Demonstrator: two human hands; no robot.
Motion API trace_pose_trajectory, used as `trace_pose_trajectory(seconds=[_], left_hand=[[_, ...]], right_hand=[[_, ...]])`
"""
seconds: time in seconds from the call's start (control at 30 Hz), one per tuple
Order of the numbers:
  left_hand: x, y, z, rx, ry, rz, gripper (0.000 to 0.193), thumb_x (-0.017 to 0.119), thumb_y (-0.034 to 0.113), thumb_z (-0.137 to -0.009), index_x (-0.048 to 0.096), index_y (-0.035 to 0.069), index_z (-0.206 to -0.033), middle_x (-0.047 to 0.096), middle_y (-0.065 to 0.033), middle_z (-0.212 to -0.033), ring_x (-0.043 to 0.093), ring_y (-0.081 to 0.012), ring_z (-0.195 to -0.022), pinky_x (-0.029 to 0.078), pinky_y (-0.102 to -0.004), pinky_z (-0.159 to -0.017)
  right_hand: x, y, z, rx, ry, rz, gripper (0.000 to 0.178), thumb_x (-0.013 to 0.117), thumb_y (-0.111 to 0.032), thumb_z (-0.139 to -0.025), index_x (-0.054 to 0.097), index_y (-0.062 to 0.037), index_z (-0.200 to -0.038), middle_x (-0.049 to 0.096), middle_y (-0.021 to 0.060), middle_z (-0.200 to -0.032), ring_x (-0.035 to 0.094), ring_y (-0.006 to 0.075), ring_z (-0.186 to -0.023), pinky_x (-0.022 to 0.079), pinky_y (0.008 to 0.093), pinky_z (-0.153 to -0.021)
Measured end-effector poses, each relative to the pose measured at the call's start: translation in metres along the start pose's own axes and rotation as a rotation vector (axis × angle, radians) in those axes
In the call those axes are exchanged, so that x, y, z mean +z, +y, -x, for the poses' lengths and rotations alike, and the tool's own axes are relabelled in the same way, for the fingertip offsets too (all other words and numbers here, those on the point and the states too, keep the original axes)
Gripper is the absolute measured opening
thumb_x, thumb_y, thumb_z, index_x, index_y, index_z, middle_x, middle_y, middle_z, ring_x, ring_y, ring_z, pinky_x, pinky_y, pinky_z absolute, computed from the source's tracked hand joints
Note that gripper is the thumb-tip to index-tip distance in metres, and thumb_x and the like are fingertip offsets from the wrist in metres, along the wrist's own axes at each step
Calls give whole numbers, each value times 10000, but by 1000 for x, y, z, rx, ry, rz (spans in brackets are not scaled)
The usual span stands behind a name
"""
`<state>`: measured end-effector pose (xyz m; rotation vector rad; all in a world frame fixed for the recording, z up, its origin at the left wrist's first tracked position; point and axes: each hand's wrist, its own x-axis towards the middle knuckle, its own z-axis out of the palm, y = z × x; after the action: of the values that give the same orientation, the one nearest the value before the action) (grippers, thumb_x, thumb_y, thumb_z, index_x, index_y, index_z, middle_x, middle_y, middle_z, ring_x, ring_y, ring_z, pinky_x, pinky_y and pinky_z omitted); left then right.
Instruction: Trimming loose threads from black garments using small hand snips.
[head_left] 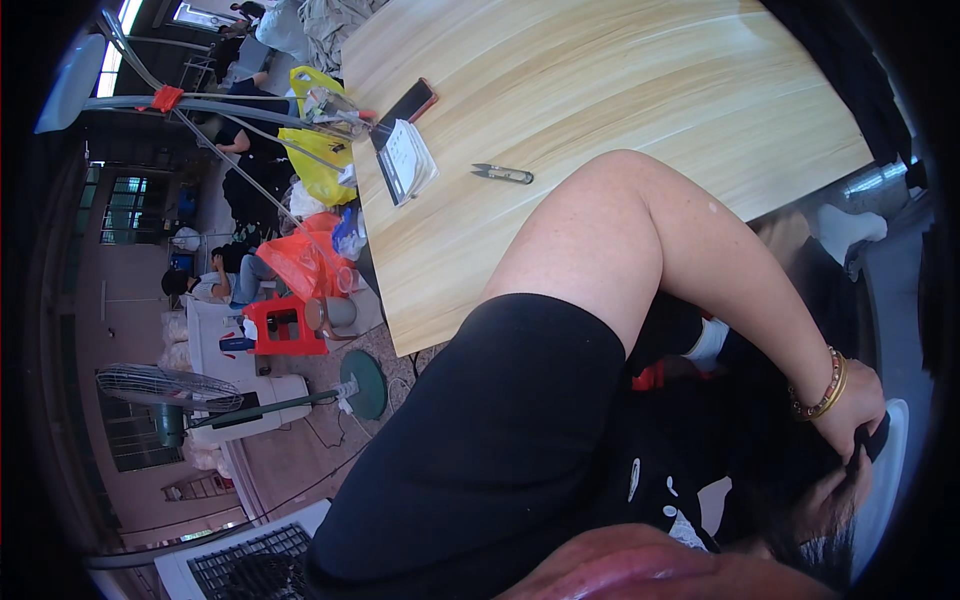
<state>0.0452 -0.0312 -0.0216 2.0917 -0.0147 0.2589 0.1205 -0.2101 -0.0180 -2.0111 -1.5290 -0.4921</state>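
Note:
My left arm, in a black sleeve, bends at the elbow in front of the table and reaches over to the right. My left hand (852,412), with bracelets at its wrist, is closed on black cloth (873,437) beside a pale, curved edge. Just below it is my right hand (825,500), partly hidden by dark strands and the cloth. Its visible fingers curl against the same cloth. More dark fabric lies below the left forearm. A pair of thread snips (503,174) rests on the wooden table (600,80), apart from both hands.
A paper pad (408,160) and a dark phone (408,103) lie by the table's left edge. Yellow bags (318,165), a red bag (305,255) and a red stool (285,325) stand beyond it. A fan (170,388) is further left. Other people sit in the background.

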Motion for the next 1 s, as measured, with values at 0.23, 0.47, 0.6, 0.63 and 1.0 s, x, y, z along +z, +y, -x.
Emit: trace_pose_trajectory(seconds=[0.23,0.47,0.6,0.63,1.0], left_hand=[[2,-17,-6,52,64,26,318,717,285,-779,733,77,-1020,723,-114,-905,690,-251,-857,543,-365,-781],[7,-23,-12,62,36,51,301,715,350,-804,757,124,-998,733,-79,-925,691,-231,-858,537,-348,-783],[6,-27,-18,-6,-14,136,337,719,419,-805,766,146,-996,739,-53,-950,690,-206,-872,530,-338,-800],[6,-27,-17,-9,-11,141,337,719,419,-805,766,146,-996,739,-53,-950,690,-206,-872,530,-338,-800],[3,-31,-19,-8,3,115,340,704,370,-711,771,134,-946,738,-55,-903,693,-200,-852,544,-329,-792]], right_hand=[[6,8,3,61,9,-34,251,561,126,-892,613,93,-1135,641,151,-1087,638,245,-979,523,327,-874],[4,23,13,225,-10,-263,236,537,119,-913,612,98,-1135,629,145,-1107,623,220,-1017,513,316,-934],[4,23,13,214,-27,-262,235,536,110,-917,614,94,-1138,632,147,-1112,625,223,-1019,514,318,-935],[4,22,15,215,-32,-262,235,535,107,-918,614,93,-1139,634,148,-1113,625,223,-1019,514,318,-935],[1,24,11,193,-68,-286,233,531,77,-933,621,79,-1148,645,156,-1130,632,231,-1024,515,322,-940]])
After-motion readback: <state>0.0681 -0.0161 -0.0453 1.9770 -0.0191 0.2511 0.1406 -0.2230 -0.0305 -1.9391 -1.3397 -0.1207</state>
